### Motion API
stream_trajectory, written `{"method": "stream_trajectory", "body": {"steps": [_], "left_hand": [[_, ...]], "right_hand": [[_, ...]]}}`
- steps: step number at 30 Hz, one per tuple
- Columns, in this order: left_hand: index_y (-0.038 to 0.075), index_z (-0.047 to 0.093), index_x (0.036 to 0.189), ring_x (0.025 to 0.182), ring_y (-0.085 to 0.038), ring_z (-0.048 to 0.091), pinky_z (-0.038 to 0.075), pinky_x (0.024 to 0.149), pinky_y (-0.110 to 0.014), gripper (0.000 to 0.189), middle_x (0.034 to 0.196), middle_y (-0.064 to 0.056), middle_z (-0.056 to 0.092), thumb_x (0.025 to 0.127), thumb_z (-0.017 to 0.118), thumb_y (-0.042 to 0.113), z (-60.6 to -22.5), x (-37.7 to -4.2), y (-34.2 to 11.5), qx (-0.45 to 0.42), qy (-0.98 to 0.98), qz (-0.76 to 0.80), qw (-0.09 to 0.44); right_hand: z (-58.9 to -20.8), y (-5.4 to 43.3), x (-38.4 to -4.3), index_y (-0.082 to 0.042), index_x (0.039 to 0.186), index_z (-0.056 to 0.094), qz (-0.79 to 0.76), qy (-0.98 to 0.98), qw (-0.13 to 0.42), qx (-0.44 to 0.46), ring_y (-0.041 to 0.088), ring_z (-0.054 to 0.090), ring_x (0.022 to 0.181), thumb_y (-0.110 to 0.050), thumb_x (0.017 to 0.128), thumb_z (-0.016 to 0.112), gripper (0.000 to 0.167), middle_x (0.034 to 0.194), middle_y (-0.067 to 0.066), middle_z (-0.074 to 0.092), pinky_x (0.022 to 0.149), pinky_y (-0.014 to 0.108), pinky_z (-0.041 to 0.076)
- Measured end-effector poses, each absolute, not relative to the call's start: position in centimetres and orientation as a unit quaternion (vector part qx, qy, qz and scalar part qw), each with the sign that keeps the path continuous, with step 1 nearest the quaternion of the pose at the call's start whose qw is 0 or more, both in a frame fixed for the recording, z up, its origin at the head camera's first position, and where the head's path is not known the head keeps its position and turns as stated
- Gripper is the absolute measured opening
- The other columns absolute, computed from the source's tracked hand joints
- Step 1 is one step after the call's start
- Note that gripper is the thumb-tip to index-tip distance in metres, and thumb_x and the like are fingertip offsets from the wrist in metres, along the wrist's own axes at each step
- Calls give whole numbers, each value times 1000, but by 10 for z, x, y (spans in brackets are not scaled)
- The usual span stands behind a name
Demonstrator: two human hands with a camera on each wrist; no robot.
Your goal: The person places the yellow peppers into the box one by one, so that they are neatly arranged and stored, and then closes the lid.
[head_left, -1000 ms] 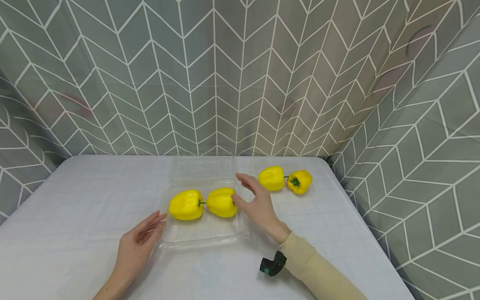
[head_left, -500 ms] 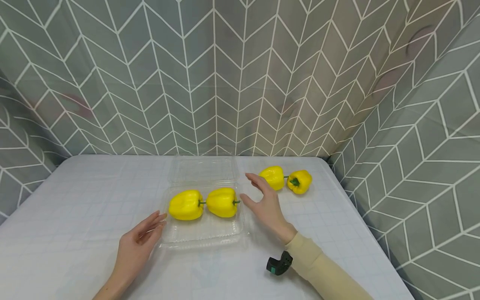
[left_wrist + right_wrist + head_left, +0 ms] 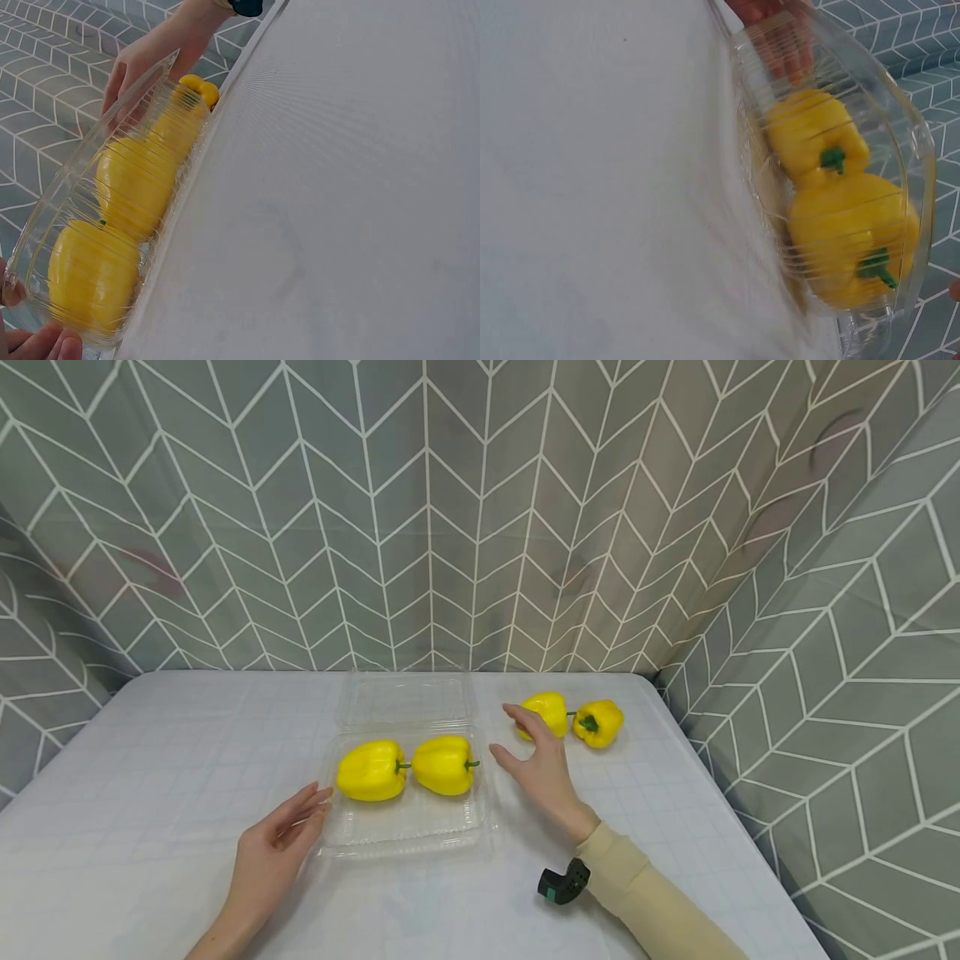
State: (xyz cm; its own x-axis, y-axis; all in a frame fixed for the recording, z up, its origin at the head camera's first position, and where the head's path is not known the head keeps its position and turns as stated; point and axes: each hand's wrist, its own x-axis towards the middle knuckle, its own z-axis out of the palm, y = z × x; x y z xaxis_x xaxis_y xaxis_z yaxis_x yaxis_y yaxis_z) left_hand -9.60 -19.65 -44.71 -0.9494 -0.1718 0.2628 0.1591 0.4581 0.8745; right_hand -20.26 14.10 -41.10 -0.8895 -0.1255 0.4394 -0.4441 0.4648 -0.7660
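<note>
Peppers point(image 3: 443, 766) number four; two sit inside one clear container point(image 3: 408, 828).

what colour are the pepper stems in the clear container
The stems are green, clearest in the right wrist view.

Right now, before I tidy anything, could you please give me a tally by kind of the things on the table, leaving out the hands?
Clear plastic container, its lid open: 1
Yellow peppers, two inside the container and two outside it: 4
Total: 5
</note>
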Motion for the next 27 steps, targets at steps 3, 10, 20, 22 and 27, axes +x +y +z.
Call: {"method": "stream_trajectory", "body": {"steps": [3, 10, 20, 22, 27], "left_hand": [[4, 55, 141, 100, 16, 59, 50, 83, -2, 45, 126, -13, 69, 98, 65, 13, -447, -96, -197, 3, -840, -519, 160], [3, 56, 140, 101, 15, 60, 50, 84, -3, 45, 126, -14, 69, 98, 65, 11, -447, -96, -197, -3, -838, -520, 165], [3, 56, 140, 100, 16, 59, 50, 84, -3, 44, 125, -15, 69, 97, 65, 10, -447, -96, -197, -6, -837, -520, 170], [3, 56, 140, 100, 16, 59, 50, 84, -3, 45, 126, -15, 69, 97, 65, 10, -447, -96, -197, -7, -837, -519, 170], [2, 55, 141, 101, 16, 59, 50, 84, -3, 45, 126, -14, 69, 97, 66, 10, -447, -96, -197, -9, -837, -520, 169]], "right_hand": [[-411, 144, -204, -12, 141, 55, 486, -844, 164, 158, 37, 55, 127, -15, 88, 77, 58, 142, 8, 56, 111, 50, 45], [-412, 152, -211, -13, 141, 55, 478, -849, 182, 132, 37, 54, 127, -15, 87, 78, 60, 142, 8, 55, 110, 51, 45], [-411, 158, -219, -11, 143, 52, 477, -851, 189, 112, 38, 51, 130, -12, 85, 80, 64, 145, 10, 52, 112, 52, 44], [-411, 159, -219, -12, 143, 53, 479, -850, 188, 111, 38, 50, 130, -12, 85, 80, 64, 145, 10, 52, 112, 52, 44], [-412, 161, -221, -11, 143, 52, 477, -851, 191, 110, 40, 50, 131, -11, 84, 80, 65, 146, 10, 51, 111, 54, 43]]}}
